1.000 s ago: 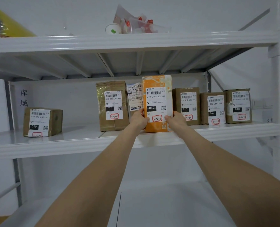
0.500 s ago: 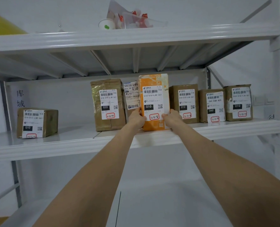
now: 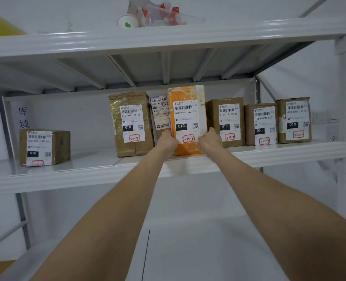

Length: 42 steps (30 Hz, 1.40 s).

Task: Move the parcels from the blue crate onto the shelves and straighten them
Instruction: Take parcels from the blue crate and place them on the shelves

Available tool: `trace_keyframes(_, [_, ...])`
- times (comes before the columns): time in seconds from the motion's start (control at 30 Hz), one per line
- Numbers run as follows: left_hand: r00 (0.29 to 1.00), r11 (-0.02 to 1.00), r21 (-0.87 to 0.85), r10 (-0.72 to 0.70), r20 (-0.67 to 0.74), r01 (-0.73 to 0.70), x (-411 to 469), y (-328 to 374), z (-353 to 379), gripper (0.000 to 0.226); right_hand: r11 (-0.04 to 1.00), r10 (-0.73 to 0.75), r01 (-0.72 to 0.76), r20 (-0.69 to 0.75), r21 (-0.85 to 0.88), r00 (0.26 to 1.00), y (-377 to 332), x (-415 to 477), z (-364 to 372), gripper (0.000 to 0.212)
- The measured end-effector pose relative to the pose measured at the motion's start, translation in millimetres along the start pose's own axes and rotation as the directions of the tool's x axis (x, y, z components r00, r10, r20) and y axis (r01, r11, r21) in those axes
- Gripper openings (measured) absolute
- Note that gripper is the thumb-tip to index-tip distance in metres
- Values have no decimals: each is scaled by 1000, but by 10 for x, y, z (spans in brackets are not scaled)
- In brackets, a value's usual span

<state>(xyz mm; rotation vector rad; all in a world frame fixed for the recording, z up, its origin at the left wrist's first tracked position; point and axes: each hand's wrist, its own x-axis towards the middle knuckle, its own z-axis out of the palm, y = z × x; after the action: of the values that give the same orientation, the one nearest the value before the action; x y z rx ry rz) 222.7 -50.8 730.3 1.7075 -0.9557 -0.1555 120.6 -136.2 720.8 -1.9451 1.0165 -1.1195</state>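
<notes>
Middle shelf (image 3: 269,153) | orange parcel (image 3: 187,118) stays upright in row | left hand (image 3: 167,141), right hand (image 3: 209,140) still clamp its sides | nearly placed

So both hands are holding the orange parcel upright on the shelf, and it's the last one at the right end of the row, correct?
Not quite. The left hand and right hand do hold the orange parcel upright on the shelf, but it is not at the right end of the row. The head view shows three brown parcels standing to its right.
</notes>
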Motion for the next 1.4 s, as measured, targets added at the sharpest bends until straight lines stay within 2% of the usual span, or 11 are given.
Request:
trace_keyframes(0.13, [998, 993, 113, 23, -57, -17, -190, 15, -57, 41, 988, -92, 79, -96, -133, 991, 21, -196, -39, 62])
trace_keyframes(0.27, [970, 905, 414, 183, -161, -102, -522, 3, -94, 47, 962, -218, 184, -160, -202, 963, 53, -438, -48, 65])
trace_keyframes(0.43, [905, 827, 533, 352, -238, -182, -1027, -183, -8, 47, 928, -300, 253, -149, -272, 942, 202, -823, 1, 71])
trace_keyframes(0.57, [920, 814, 545, 346, -183, -199, -1294, -357, 103, 47, 925, -302, 252, -148, -285, 942, 387, -1171, 21, 71])
trace_keyframes(0.77, [976, 786, 597, 214, -25, -157, -1702, -818, 329, 54, 883, -293, 245, -62, -400, 954, 870, -1740, 83, 66])
trace_keyframes(0.97, [987, 785, 608, 16, 163, -113, -2338, -1498, 677, 51, 850, -155, 170, 72, -498, 985, 1595, -2418, 174, 67])
trace_keyframes(1.2, [909, 763, 636, -179, 377, -114, -3084, -2300, 1252, 53, 804, 114, 59, 251, -592, 961, 2627, -3149, 140, 65])
trace_keyframes(1.4, [839, 700, 699, -289, 462, -144, -3472, -2854, 1641, 56, 817, 319, -90, 317, -569, 893, 3439, -3619, 122, 73])
